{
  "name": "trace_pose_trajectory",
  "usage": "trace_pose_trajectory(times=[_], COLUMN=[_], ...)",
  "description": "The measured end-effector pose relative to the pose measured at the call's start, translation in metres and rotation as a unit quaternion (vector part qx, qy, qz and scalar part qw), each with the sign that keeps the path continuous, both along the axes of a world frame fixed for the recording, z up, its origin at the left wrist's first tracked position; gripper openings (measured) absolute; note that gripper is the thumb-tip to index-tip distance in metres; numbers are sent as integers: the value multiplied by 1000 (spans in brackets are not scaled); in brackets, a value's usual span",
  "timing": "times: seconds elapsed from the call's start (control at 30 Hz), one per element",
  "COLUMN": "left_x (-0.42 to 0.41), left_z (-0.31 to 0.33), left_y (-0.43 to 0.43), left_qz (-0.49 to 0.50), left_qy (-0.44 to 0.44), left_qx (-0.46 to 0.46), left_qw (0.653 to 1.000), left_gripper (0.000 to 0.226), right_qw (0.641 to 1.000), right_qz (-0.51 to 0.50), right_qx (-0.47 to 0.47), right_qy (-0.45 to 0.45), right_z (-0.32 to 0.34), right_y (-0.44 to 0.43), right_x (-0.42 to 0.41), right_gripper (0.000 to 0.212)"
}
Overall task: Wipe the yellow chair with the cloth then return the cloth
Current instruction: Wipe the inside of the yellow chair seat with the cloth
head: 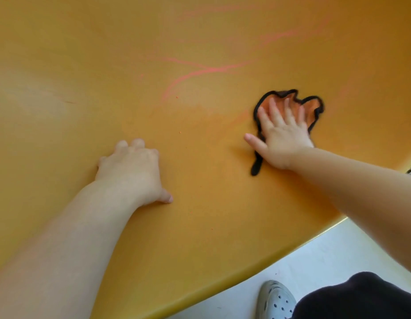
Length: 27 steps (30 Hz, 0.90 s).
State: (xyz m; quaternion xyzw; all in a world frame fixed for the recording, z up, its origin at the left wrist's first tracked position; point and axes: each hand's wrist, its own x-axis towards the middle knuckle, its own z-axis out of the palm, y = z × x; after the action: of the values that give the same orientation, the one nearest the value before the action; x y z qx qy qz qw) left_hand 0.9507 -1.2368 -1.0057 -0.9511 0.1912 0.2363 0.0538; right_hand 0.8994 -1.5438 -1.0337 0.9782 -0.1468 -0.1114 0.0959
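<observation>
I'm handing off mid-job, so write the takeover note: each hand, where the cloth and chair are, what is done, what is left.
Right hand: flat, fingers spread, pressing the cloth onto the yellow chair.
Left hand: rests on the chair left of the cloth, holding nothing.
Done: wiping is under way.
Left: pink streaks mark the chair beyond both hands; wipe them, then return the cloth; its place is out of view.

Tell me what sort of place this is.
Probably indoors, perhaps a play or activity room, though little shows. A large yellow chair streaked with pink marks fills the view, above a pale smooth floor and a grey clog.
</observation>
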Motion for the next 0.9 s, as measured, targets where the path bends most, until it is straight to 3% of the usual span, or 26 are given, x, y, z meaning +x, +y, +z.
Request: trace_pose_trajectory(times=[0.13, 0.27, 0.33, 0.43, 0.53, 0.6, 0.67, 0.8, 0.83, 0.9], left_x=[1, 2, 2, 4, 12, 16, 18, 19, 19, 16], left_z=[0, 0, -1, 0, 3, 8, 12, 19, 19, 19], left_y=[0, -1, 0, 4, 12, 19, 26, 37, 39, 44], left_qz=[-2, -7, -8, -15, -8, 1, 6, 6, 4, -1], left_qy=[-3, -6, -4, -8, -20, -27, -27, 6, 12, 20], left_qx=[0, 1, -1, -8, -22, -18, 1, 47, 55, 69], left_qw=[1000, 1000, 1000, 1000, 1000, 999, 1000, 999, 998, 997], left_gripper=[96, 94, 92, 92, 89, 87, 87, 91, 92, 92], right_qw=[975, 896, 919, 986, 997, 987, 953, 827, 819, 881], right_qz=[169, 368, 338, 153, 62, 120, 249, 478, 492, 421], right_qx=[128, 177, 127, 31, 46, 98, 151, 227, 221, 148], right_qy=[73, 172, 157, 63, 28, 43, 88, 192, 193, 154], right_z=[-11, 8, 11, 10, -5, -12, -12, 9, 12, 8], right_y=[71, 71, 34, -6, 13, 46, 78, 95, 82, 48], right_x=[-34, -79, -66, -25, 1, -1, -24, -87, -87, -69], right_gripper=[106, 80, 77, 85, 94, 96, 90, 79, 79, 83])
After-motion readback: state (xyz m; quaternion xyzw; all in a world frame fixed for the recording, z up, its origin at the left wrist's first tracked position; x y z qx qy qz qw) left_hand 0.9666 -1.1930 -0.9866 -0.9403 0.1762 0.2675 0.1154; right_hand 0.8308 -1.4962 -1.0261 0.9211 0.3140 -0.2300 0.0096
